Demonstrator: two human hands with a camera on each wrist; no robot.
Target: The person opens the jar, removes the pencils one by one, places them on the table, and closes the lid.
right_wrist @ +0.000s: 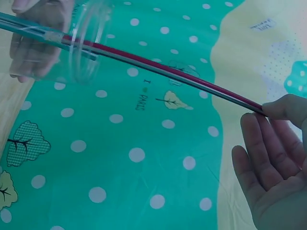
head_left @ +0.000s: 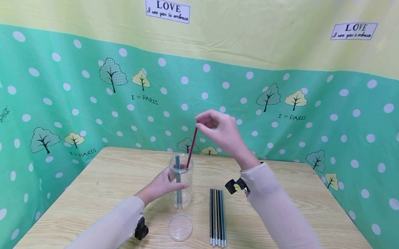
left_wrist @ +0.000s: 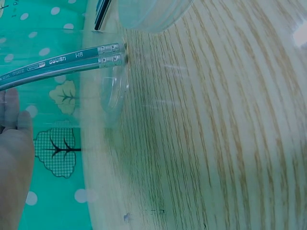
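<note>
My left hand [head_left: 161,188] grips a clear plastic jar [head_left: 186,197] that stands upright on the table, its thumb across the front. Inside the jar are two green pencils [head_left: 179,194], metal ferrules downward; the left wrist view shows their ferrules [left_wrist: 109,53] near the jar's base. Above the jar, my right hand [head_left: 221,132] pinches a dark red pencil [head_left: 192,143] by its upper end between thumb and fingertips. The red pencil's lower end is inside the jar's mouth. The right wrist view shows a dark stripe along this pencil [right_wrist: 168,70].
A round clear lid [head_left: 180,227] lies in front of the jar. To its right, several black and green pencils [head_left: 218,218] lie side by side on the wooden table [head_left: 269,222]. A dotted green and yellow curtain [head_left: 220,79] hangs behind the table.
</note>
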